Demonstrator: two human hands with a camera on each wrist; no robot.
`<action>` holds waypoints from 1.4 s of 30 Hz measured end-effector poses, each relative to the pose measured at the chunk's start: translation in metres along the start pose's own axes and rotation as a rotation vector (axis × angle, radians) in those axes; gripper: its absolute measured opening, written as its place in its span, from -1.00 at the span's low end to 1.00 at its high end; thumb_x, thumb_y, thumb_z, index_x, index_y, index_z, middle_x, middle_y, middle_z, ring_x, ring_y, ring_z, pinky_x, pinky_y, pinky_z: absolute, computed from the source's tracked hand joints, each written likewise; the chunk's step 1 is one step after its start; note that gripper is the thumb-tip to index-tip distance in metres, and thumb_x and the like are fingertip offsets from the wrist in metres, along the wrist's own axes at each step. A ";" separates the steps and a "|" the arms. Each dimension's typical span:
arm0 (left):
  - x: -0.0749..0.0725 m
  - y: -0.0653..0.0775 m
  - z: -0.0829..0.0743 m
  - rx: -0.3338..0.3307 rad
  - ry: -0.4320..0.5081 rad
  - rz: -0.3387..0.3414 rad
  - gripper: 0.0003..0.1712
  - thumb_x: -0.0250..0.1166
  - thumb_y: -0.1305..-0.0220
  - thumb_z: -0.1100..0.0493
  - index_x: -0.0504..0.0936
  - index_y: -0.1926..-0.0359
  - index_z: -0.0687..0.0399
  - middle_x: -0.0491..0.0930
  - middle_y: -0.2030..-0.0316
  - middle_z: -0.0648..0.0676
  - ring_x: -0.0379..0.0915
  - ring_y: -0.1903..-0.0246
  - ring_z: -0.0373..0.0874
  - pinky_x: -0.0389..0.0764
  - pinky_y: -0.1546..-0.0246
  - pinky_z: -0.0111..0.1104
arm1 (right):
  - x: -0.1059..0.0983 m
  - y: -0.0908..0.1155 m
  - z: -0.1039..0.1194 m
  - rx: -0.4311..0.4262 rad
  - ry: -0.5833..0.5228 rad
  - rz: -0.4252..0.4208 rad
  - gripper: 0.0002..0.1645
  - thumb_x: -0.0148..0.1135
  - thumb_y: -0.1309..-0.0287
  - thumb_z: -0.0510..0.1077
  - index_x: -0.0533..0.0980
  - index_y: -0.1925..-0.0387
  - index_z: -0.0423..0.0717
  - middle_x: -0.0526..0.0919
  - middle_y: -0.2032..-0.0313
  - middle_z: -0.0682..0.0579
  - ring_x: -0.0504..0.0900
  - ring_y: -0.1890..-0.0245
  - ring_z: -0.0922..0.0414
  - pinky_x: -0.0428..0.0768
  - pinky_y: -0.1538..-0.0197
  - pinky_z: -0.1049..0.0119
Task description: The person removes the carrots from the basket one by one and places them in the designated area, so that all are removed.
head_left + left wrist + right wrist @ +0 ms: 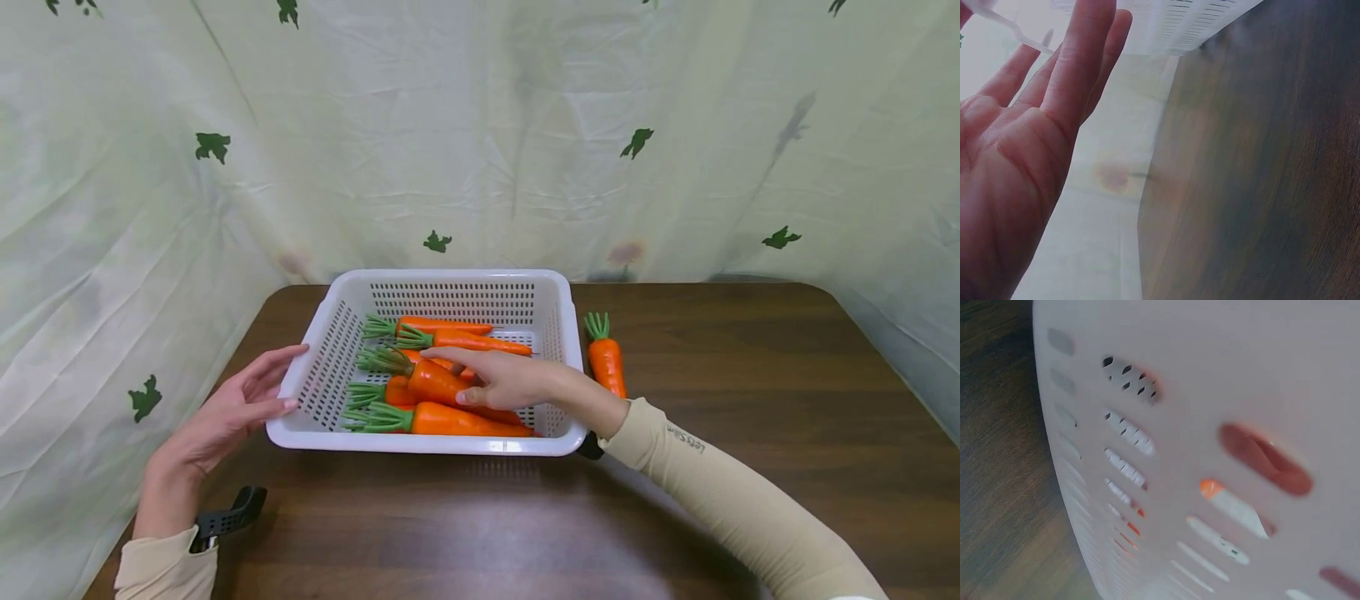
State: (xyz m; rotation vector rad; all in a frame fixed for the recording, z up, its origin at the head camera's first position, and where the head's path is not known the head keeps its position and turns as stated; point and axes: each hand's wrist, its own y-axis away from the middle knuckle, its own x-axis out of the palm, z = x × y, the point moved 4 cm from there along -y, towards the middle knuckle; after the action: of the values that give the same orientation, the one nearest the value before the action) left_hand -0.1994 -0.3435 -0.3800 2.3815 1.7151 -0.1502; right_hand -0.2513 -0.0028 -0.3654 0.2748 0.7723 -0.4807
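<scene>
A white plastic basket (330, 443) with slotted walls stands on the table and holds several orange carrots with green tops. My left hand (240, 408) is at the basket's left rim, fingertips and thumb touching it; the left wrist view shows its fingers (1075, 69) stretched out straight beside the basket wall. Inside the basket my right hand (510, 377) lies over the middle carrots, index finger extended and thumb resting on an upper carrot (431, 382). Its other fingers are partly hidden. A carrot (468, 419) lies along the basket's near side.
One carrot (606, 367) lies on the brown wooden table (750, 400), right of the basket, its tip hidden behind my right forearm. A pale curtain (480, 150) with leaf prints hangs behind and beside the table. The basket wall (1210, 362) fills most of the right wrist view.
</scene>
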 end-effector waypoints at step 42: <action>0.000 0.000 -0.001 -0.025 -0.019 -0.020 -0.25 0.18 -0.38 0.30 0.14 -0.49 -0.14 0.28 -0.32 0.04 0.46 -0.12 -0.18 0.62 0.05 -0.14 | -0.027 0.008 0.007 -0.149 -0.222 -0.434 -0.11 0.19 -0.33 -0.25 0.03 -0.51 0.32 0.42 -0.23 0.06 0.41 -0.20 0.13 0.56 -0.11 0.19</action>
State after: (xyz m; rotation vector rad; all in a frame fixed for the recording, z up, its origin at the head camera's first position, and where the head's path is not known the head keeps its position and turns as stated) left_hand -0.1991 -0.3432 -0.3787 2.3386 1.7221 -0.1524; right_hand -0.2596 0.0092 -0.3402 -0.0894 0.6451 -0.8436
